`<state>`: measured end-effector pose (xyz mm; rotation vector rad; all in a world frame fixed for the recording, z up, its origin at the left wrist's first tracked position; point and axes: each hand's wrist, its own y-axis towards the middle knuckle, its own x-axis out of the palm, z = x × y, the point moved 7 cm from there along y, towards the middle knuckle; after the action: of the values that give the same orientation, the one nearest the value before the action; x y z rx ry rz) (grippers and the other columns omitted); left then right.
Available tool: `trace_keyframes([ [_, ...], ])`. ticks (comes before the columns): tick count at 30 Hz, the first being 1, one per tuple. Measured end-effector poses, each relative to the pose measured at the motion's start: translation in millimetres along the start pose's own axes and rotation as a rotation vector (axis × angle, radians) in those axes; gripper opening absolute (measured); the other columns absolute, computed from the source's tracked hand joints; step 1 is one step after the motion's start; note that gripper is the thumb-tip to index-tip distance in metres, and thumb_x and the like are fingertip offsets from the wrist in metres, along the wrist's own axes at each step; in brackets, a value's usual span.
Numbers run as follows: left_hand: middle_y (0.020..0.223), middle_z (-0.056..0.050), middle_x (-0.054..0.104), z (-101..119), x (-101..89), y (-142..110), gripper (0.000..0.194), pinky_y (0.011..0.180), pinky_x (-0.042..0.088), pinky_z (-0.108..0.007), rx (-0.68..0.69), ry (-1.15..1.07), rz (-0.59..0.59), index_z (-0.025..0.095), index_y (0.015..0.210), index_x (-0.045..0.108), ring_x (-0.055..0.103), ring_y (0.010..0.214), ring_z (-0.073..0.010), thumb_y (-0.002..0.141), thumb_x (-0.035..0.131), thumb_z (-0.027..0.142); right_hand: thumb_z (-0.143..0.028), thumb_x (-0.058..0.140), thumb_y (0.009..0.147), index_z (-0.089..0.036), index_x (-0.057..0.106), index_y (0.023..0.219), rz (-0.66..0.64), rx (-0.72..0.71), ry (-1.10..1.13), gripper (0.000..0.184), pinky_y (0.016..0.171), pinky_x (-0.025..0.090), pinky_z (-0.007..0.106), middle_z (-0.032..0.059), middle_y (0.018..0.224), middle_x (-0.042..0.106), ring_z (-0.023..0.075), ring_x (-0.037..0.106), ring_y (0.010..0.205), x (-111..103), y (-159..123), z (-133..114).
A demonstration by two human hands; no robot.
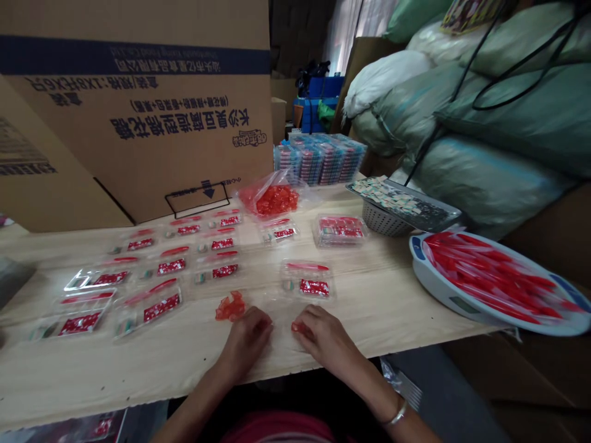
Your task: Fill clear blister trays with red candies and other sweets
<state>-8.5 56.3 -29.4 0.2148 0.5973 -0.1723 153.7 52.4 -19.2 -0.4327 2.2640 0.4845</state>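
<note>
My left hand rests curled on the wooden table beside a small heap of red pieces. My right hand lies next to it with fingers pinched on a small red piece. A clear plastic case with a red label lies just beyond both hands. Several more filled clear cases lie in rows to the left. A clear bag of red pieces sits farther back.
A large cardboard box stands behind the rows. A stack of packed cases sits at the back, a basket of small tiles and a white-and-blue tray of red sticks at right. Stuffed sacks pile up beyond.
</note>
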Motion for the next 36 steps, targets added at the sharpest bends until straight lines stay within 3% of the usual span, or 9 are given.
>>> trace_keyframes([
  [5,0.070,-0.004,0.062,-5,1.3,-9,0.016,0.061,0.044,-0.027,0.050,-0.051,0.055,0.017,0.073,0.062,0.057,0.066,-0.0168,0.082,0.053,0.027,-0.015,0.064,0.081,-0.018,0.064,0.077,0.009,0.022,0.224,0.005,0.067,0.043,0.024,0.0013,0.075,0.062,0.0151,0.057,0.074,12,7,13],
  [10,0.069,-0.004,0.062,-6,0.1,-9,0.014,0.061,0.045,-0.027,0.048,-0.077,0.068,0.017,0.072,0.063,0.057,0.066,-0.0162,0.081,0.055,0.025,-0.013,0.062,0.080,-0.018,0.060,0.075,0.053,0.043,-0.005,0.007,0.070,0.045,0.029,0.0034,0.079,0.060,0.0181,0.056,0.078,14,7,15],
  [13,0.070,-0.004,0.063,-7,-1.2,-10,0.009,0.061,0.047,-0.026,-0.004,-0.150,0.053,0.017,0.072,0.065,0.058,0.067,-0.0164,0.077,0.059,0.023,-0.011,0.064,0.076,-0.018,0.059,0.076,0.033,0.051,-0.133,0.009,0.077,0.046,0.035,0.0057,0.084,0.059,0.0219,0.054,0.085,10,6,10],
  [17,0.073,-0.003,0.066,-11,3.6,-16,0.011,0.064,0.049,-0.025,-0.155,-0.454,0.031,0.017,0.077,0.068,0.062,0.067,-0.0151,0.068,0.070,0.023,-0.010,0.061,0.078,-0.018,0.060,0.098,0.070,-0.010,-0.005,0.021,0.085,0.045,0.038,0.0079,0.097,0.060,0.0230,0.054,0.095,2,2,-8],
  [22,0.068,-0.001,0.069,-10,25.7,-28,0.024,0.066,0.047,-0.021,-0.357,-0.895,-0.048,0.016,0.071,0.066,0.062,0.065,-0.0114,0.060,0.083,0.029,-0.010,0.054,0.083,-0.021,0.062,0.092,-0.027,-0.066,0.373,0.016,0.081,0.043,0.029,0.0016,0.088,0.061,0.0154,0.057,0.086,10,-6,-27],
  [27,0.066,0.000,0.068,-4,45.3,-48,0.029,0.063,0.044,-0.019,-0.573,-1.129,-0.225,0.014,0.071,0.065,0.060,0.061,-0.0087,0.057,0.086,0.027,-0.014,0.060,0.080,-0.020,0.062,0.088,-0.176,-0.135,0.393,0.009,0.080,0.043,0.027,0.0007,0.087,0.062,0.0145,0.057,0.082,15,-15,-32],
  [30,0.065,0.000,0.066,3,50.5,-57,0.034,0.062,0.044,-0.019,-0.609,-1.150,-0.347,0.013,0.071,0.064,0.060,0.059,-0.0084,0.055,0.087,0.031,-0.010,0.061,0.074,-0.020,0.059,0.079,-0.232,-0.204,0.316,0.012,0.072,0.042,0.025,-0.0004,0.083,0.061,0.0139,0.056,0.078,15,-20,-39],
  [33,0.063,0.000,0.064,11,52.8,-57,0.037,0.057,0.043,-0.018,-0.552,-1.063,-0.477,0.013,0.074,0.062,0.058,0.055,-0.0080,0.059,0.084,0.039,-0.005,0.058,0.067,-0.019,0.053,0.068,-0.211,-0.149,0.417,0.015,0.064,0.041,0.021,-0.0027,0.073,0.057,0.0114,0.053,0.068,20,-20,-41],
  [36,0.058,0.001,0.061,11,51.2,-52,0.039,0.047,0.036,-0.016,-0.550,-1.056,-0.452,0.014,0.069,0.058,0.052,0.047,-0.0056,0.061,0.082,0.042,-0.007,0.055,0.068,-0.019,0.050,0.066,-0.086,-0.010,0.527,0.013,0.057,0.040,0.020,-0.0030,0.068,0.054,0.0105,0.051,0.062,23,-19,-33],
])
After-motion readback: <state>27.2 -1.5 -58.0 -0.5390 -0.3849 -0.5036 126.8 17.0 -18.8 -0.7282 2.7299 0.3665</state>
